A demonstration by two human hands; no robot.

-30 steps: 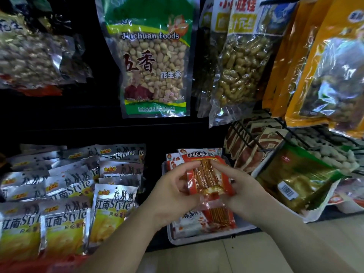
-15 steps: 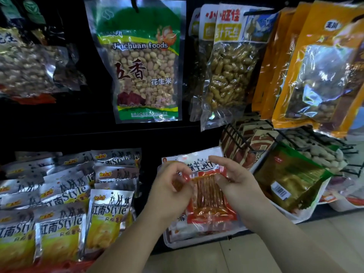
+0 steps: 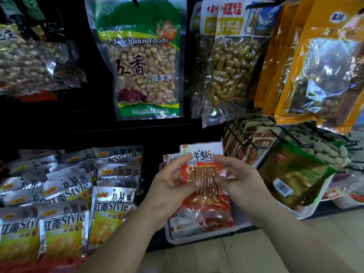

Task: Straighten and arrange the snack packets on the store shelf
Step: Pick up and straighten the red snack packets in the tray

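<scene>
A red-and-white snack packet point(image 3: 203, 170) with brown sticks showing through its window is held upright over a white tray point(image 3: 239, 223) on the low shelf. My left hand point(image 3: 171, 186) grips its left edge, thumb across the front. My right hand point(image 3: 240, 180) grips its right edge, fingers over the top corner. More of the same red packets point(image 3: 204, 215) lie in the tray beneath. Silver and yellow "Style" packets point(image 3: 65, 203) stand in rows to the left.
Large peanut bags point(image 3: 144, 62) hang from hooks above, with orange bags point(image 3: 323, 62) at the right. A green-gold packet point(image 3: 293, 176) leans in a white tray to the right, behind wire pegs point(image 3: 248, 142). Light floor runs along the bottom.
Both hands have lifted the red packet up and slightly back from the stack, and a white-topped packet now shows behind it. The camera has tilted a little.
</scene>
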